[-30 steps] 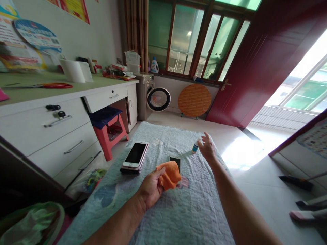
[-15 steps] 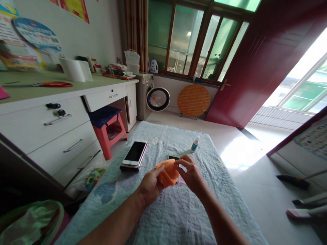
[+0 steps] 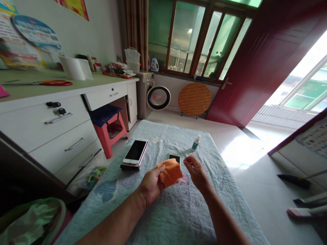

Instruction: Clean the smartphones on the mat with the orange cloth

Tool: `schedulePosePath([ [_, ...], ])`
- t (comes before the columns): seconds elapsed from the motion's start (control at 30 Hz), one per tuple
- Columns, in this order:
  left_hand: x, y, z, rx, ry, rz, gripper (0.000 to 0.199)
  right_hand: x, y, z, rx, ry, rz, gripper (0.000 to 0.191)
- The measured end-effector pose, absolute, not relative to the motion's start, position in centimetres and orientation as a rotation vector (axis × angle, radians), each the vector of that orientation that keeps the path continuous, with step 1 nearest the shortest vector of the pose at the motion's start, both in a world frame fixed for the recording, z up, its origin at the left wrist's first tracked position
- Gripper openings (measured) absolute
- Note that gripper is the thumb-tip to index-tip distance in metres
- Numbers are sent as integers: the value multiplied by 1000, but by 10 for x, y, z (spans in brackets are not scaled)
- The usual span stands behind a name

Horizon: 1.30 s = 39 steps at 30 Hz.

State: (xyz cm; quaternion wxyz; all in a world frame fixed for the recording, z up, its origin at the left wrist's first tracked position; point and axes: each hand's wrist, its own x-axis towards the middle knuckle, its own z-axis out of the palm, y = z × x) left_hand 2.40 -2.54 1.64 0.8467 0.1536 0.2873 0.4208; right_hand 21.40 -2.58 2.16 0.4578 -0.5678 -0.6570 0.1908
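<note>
My left hand [image 3: 152, 183] grips an orange cloth [image 3: 170, 173] between thumb and fingers, above the table. Just right of the cloth is my right hand [image 3: 197, 171], its thumb and fingertips pressed together; whether anything small is between them cannot be made out. Beyond the cloth lies a small white phone [image 3: 174, 157], partly covered by it from this view. A stack of phones, topped by a white one with a dark screen [image 3: 136, 151], rests to the left. A small spray bottle [image 3: 195, 143] stands upright behind my right hand.
A pale blue quilted cloth [image 3: 163, 217] covers the table. At the left are a white desk [image 3: 102, 86] with scissors and a paper roll, a red stool [image 3: 108, 136], and a lined bin [image 3: 60, 217]. A washing machine with its door open stands behind.
My right hand has let go of the orange cloth and moved slightly right. The cloth hangs wider from my left hand, and more of the small phone shows.
</note>
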Motion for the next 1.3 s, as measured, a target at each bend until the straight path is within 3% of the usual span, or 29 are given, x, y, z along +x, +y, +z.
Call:
schedulePosePath([
  [0.43,24,-28,20,409,639,889,29,259,-21,9,-1947,-1628,89,45],
  [0.57,23,-30,18,502,666,886,28,268,-21,2,-2067,-1439,-31,18],
  [0.67,23,-32,18,551,664,880,28,264,-21,2,-1844,-1473,-12,43],
  [0.73,24,-33,19,572,652,874,28,254,-23,7,-1656,-1540,146,41],
  [0.8,24,-33,19,586,630,879,28,239,-26,13,-1481,-1578,515,32],
  [0.97,24,-33,22,664,613,926,36,202,-37,16,-1071,-1396,1398,40],
  [1.3,21,-26,13,695,741,952,42,199,-41,20,-758,-1076,1604,30],
])
